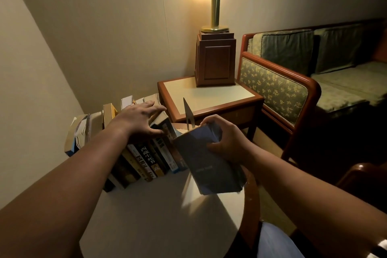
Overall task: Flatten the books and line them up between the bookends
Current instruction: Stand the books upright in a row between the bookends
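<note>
A row of several books [146, 159] stands on a round table [150, 211], spines toward me and leaning to the left. My left hand [140, 118] lies spread on the tops of these books, fingers apart. My right hand [224, 140] grips a dark blue book [209, 163], held tilted just right of the row. A thin metal bookend [188, 114] rises behind the blue book, at the right end of the row. More books [83, 132] with worn page edges lean at the left end. No left bookend is visible.
A square side table [209, 98] carries a lit lamp on a wooden base [215, 58] behind the books. A green upholstered sofa [293, 81] with a wooden frame stands to the right. Walls close in on the left and back.
</note>
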